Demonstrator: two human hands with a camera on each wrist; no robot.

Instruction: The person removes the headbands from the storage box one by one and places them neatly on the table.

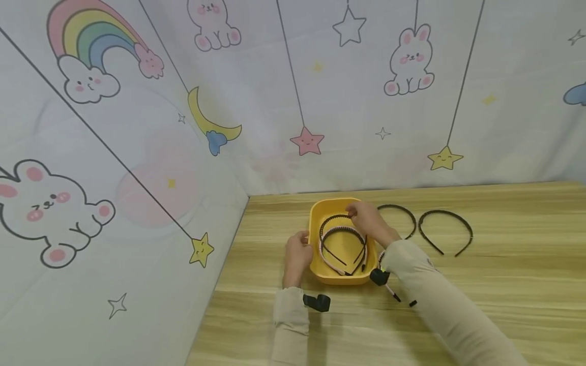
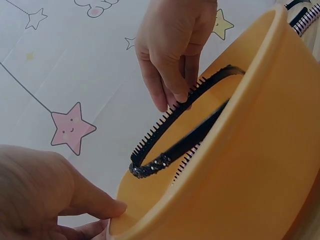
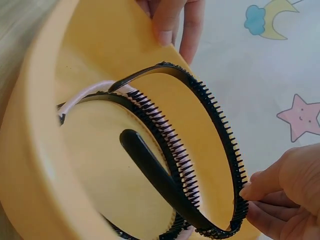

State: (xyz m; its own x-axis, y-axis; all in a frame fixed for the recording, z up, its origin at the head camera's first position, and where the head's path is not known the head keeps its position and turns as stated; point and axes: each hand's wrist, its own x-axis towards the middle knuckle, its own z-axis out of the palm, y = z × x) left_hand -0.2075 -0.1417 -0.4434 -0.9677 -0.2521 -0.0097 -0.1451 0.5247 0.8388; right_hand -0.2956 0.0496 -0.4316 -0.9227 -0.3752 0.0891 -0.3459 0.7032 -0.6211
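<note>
A deep yellow plastic basin stands on the wooden table near the back wall. My left hand grips its left rim, the thumb over the edge in the left wrist view. Over the basin's right side, my right hand pinches a black toothed headband with glittery sections. This headband leans inside the basin, its upper curve by the rim. Beneath it lie a pale pink headband and another black toothed headband, overlapping each other. Their lower ends are partly hidden in the wrist views.
Two black headbands, a nearer one and a farther one, lie on the table right of the basin. A pinkish headband is partly covered by my right forearm. A white printed cloth hangs behind and at left.
</note>
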